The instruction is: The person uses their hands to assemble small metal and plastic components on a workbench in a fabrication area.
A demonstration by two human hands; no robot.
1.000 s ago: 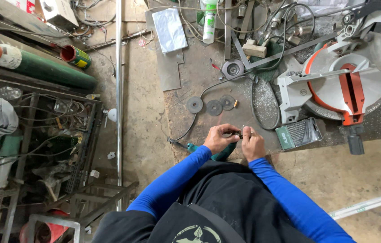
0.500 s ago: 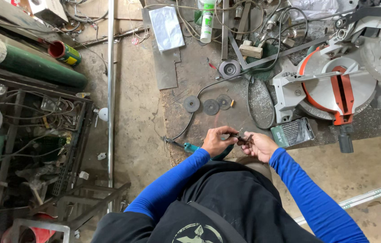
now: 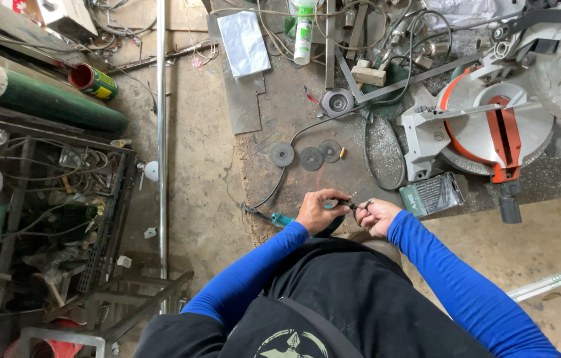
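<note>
We crouch over a dusty concrete workshop floor [image 3: 201, 172] strewn with cables. Our left hand [image 3: 319, 210] and right hand [image 3: 376, 216] meet, fingers pinched on a small dark metal part [image 3: 354, 205] between them, above a teal-handled tool [image 3: 285, 219]. Three grinding discs [image 3: 311, 158] lie just beyond. A mitre saw [image 3: 492, 126] stands right, a green bit case [image 3: 433, 194] beside it. A green gas cylinder [image 3: 42, 101] lies left; a white spray can [image 3: 304, 30] sits at the far edge.
</note>
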